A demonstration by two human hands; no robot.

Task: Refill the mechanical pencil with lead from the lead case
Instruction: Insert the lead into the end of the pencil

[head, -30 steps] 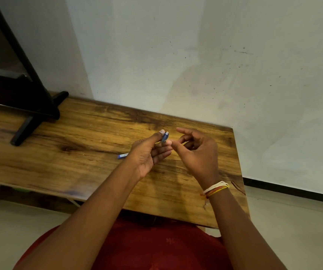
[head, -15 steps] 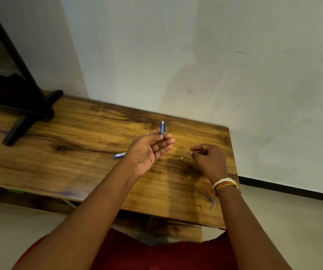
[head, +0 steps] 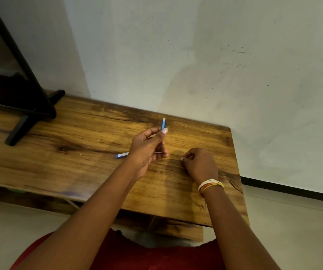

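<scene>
My left hand [head: 147, 151] is raised a little above the wooden table [head: 78, 152] and holds a blue mechanical pencil [head: 163, 124] upright; only its top end shows above my thumb. The blue lead case [head: 121, 155] lies flat on the table, with its right end hidden behind my left hand. My right hand [head: 201, 164] rests on the table to the right, fingers curled and tips pinched together. A tiny white speck [head: 181, 158] sits at those fingertips. I cannot tell whether it is gripped or is a fingernail.
A black stand [head: 30, 112] sits on the table's far left. A pale wall [head: 195, 65] runs right behind the table. The table's right edge [head: 236, 172] is close to my right hand, with floor beyond it.
My right hand left the pencil's top and came down onto the table to the right. My left hand tilted the pencil more upright, so more of its top end shows.
</scene>
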